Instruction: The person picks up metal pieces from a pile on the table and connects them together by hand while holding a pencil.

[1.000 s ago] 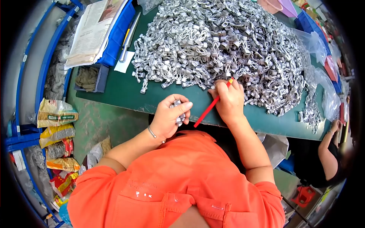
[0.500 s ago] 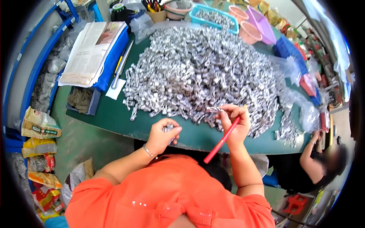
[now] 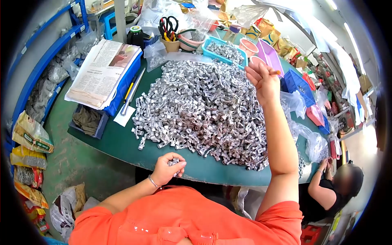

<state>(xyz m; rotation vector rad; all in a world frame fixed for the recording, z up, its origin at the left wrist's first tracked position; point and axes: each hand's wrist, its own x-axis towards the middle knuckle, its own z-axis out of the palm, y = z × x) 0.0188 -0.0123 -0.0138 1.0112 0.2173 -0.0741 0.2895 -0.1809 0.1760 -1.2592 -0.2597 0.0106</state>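
A large heap of small silver-grey metal pieces [image 3: 204,106] covers the middle of the green table [image 3: 110,143]. At the table's front edge, my left hand [image 3: 165,168] is closed around a few of these pieces, which show between thumb and fingers. Stretched out over the heap's right side, my right hand [image 3: 264,83] is beside the far containers. The short orange end of a stick-like tool [image 3: 277,72] juts from between its fingers; the rest of the tool is hidden. No metal piece can be made out in that hand.
A newspaper [image 3: 102,73] lies on a blue bin at the left, above a grey box with cloth [image 3: 86,118]. Behind the heap are a turquoise basket [image 3: 224,51], a cup with scissors [image 3: 169,44] and a purple tray [image 3: 271,57]. Another person [image 3: 335,190] sits at the right.
My right hand has moved from the heap's front edge far forward, and the tool's red shaft no longer shows. My left hand stays closed near the table edge. The view has shifted.
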